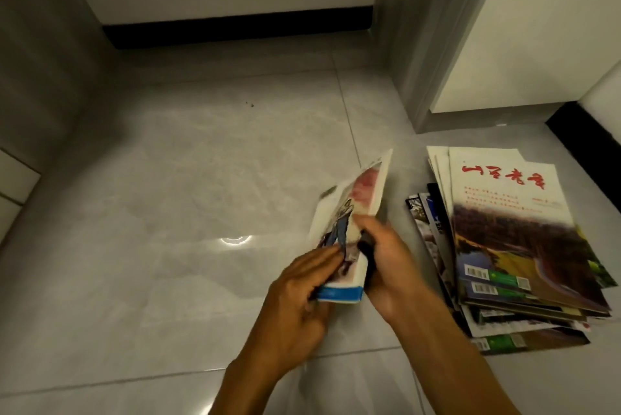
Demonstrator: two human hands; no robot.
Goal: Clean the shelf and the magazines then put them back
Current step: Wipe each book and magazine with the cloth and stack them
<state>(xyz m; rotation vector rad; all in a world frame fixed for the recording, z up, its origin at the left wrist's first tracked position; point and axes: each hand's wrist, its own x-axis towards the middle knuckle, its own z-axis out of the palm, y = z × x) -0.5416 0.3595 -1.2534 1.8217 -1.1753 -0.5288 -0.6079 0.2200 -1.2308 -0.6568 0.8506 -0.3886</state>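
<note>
Above the floor I hold a magazine (pixel 353 213) with a white cover, a picture and a blue bottom edge, tilted away from me. My left hand (pixel 299 297) grips its lower left edge, fingers laid across the cover. My right hand (pixel 389 263) grips its right side together with a dark cloth (pixel 368 253), of which only a small part shows between fingers and cover. To the right, a loose stack of magazines (pixel 510 246) lies on the floor, the top one with red characters and a landscape photo.
The glossy grey tiled floor (pixel 201 179) reflects a lamp. A wall with a black skirting board (pixel 242 28) stands at the back. A grey door frame (pixel 416 45) and a white panel rise behind the stack. Grey surfaces stand at the left edge.
</note>
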